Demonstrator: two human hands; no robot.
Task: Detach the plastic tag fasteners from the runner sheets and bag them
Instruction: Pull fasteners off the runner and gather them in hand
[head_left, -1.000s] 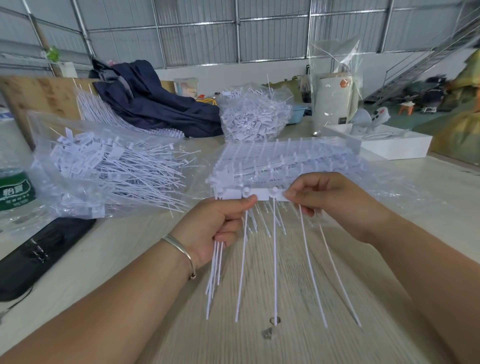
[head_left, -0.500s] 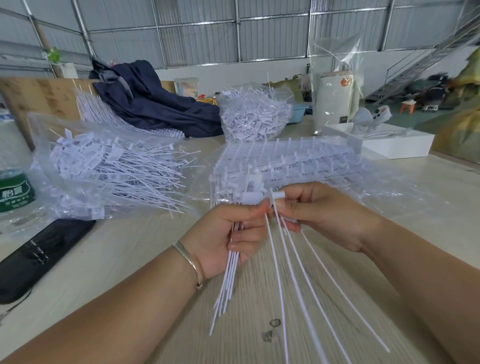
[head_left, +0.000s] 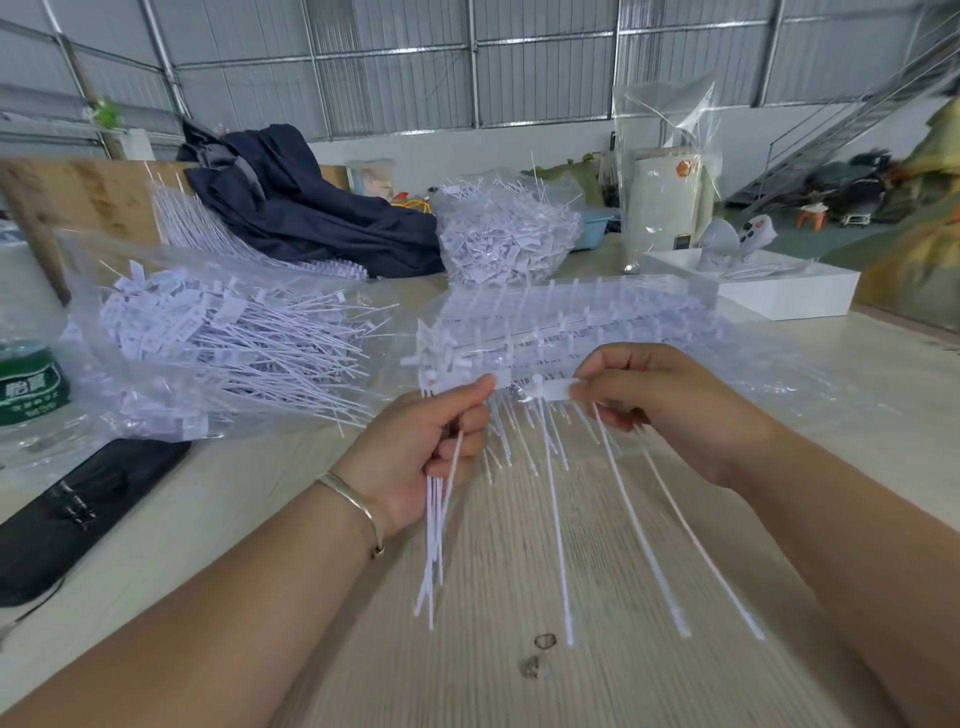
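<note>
— Runner sheet of white plastic tag fasteners (head_left: 535, 388): position?
— Held above the pale wood-grain table (head_left: 597, 649), stretched between both hands; long thin tails hang down toward the tabletop.
— Left hand (head_left: 428, 457)?
— Closed. Thumb and forefinger pinch the sheet's left end; the curled lower fingers clamp a bundle of loose white fastener strands (head_left: 435, 535). Silver bangle (head_left: 353, 506) at the wrist.
— Right hand (head_left: 660, 402)?
— Fingertips closed on the sheet's right end, fingers bent.
— Stock behind?
— Clear plastic bag of stacked runner sheets (head_left: 597, 317), just beyond the hands. Clear plastic bag of detached white fasteners (head_left: 208, 338), to the left, lying on the table. Further heap of white tags in a clear bag (head_left: 506, 236), farther back.
— Remainder?
— Dark navy cloth (head_left: 311, 208), rear left. Green-labelled water bottle (head_left: 31, 384), left edge. Flat black pouch (head_left: 83, 514), near left. White open box (head_left: 779, 288), right rear.
</note>
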